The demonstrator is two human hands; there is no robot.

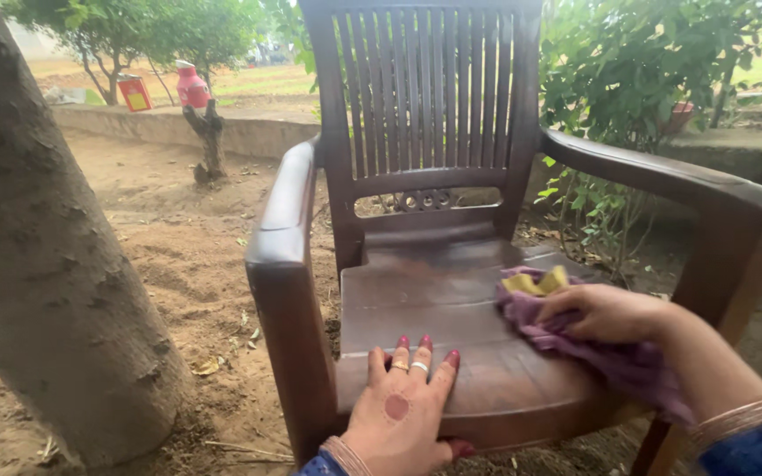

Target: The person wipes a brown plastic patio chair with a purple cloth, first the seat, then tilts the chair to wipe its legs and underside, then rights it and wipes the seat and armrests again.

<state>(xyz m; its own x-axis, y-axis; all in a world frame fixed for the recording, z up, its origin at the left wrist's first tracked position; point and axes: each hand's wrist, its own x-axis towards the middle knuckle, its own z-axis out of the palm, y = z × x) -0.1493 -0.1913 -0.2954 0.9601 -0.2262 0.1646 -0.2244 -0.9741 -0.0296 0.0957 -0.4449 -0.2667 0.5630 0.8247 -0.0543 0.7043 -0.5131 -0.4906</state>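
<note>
My right hand (606, 313) grasps the cloth (575, 339), pressed on the chair (434, 300) seat at 3 o'clock. My left hand (403, 410) lies flat and unclenched on the front edge at 6 o'clock. Risk: the trailing cloth could slip off the seat. The chair's legs are cut off.
</note>
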